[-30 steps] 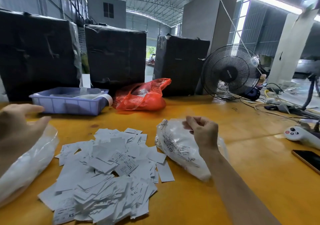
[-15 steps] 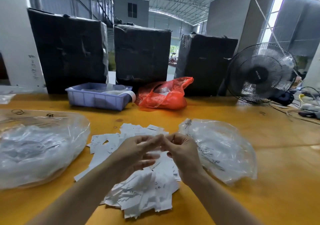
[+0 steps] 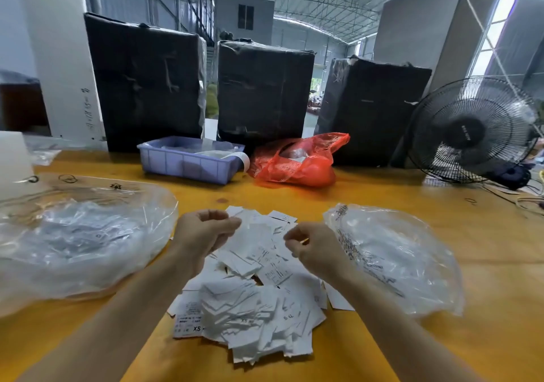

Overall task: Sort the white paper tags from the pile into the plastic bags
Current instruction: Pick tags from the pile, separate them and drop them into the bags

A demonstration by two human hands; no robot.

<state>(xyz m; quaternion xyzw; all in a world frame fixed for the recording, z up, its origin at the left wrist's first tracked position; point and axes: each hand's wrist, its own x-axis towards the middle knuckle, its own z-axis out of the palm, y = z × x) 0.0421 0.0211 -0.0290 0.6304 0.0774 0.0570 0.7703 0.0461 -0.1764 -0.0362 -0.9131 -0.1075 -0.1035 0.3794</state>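
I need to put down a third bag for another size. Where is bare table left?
Bare wood lies between the tag pile and the blue tray, and right of the right bag, below the fan. It is crowded between the left bag and the right bag, where both hands work.

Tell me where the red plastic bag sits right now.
In the head view the red plastic bag lies at the far side of the yellow table, centre-right, between the blue tray and the black fan, in front of the black-wrapped boxes.
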